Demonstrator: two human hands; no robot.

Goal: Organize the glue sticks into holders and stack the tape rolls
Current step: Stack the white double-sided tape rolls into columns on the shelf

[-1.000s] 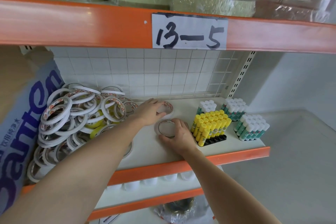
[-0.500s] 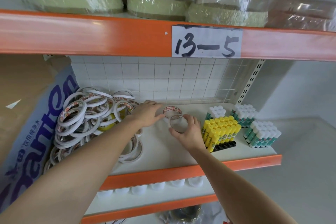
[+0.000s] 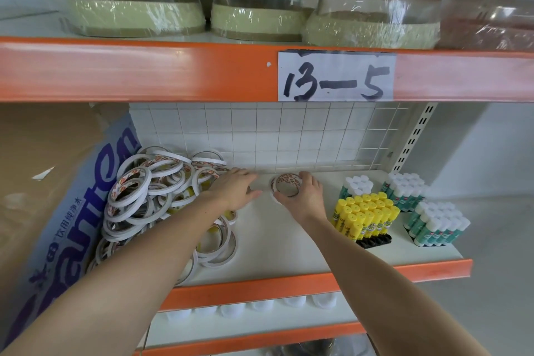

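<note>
Shelf: white board with an orange lip.
Tape pile: loose rolls heaped at the shelf's left.
Glue sticks: yellow block in a black holder, right of the hands; green-and-white blocks further right.
Left hand: fingers spread flat, resting at the pile's edge.
Right hand: fingers curled round a tape roll near the back grid.

Yellow glue sticks, orange shelf edge
</note>
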